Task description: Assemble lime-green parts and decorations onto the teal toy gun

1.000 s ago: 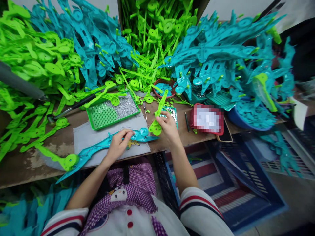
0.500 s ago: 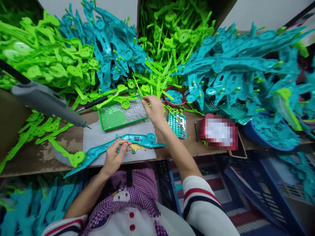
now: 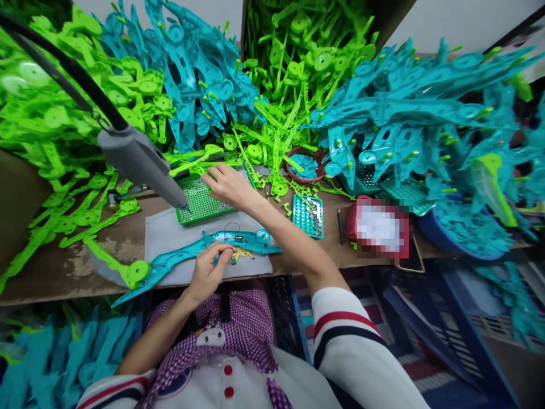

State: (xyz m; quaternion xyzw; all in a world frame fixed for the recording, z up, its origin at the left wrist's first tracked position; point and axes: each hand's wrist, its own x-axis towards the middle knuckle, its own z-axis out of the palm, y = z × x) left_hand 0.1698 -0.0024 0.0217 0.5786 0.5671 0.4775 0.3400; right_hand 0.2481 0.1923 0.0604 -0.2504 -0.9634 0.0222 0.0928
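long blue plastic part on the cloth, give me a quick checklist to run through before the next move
1. Long blue plastic part lying mostly on the grey cloth: ok.
2. Left hand at the part, fingers drawn together: ok.
3. What the left fingertips pinch, if anything: cannot tell; too small.
4. Right hand at the part: not ok; it is over the green perforated plastic tray.
5. Anything in the right hand: cannot tell.
6. Grey plastic tool on a black cable in hand: not ok; neither hand holds it.

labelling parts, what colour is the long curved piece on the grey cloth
The curved piece is teal blue, best seen in the head view.
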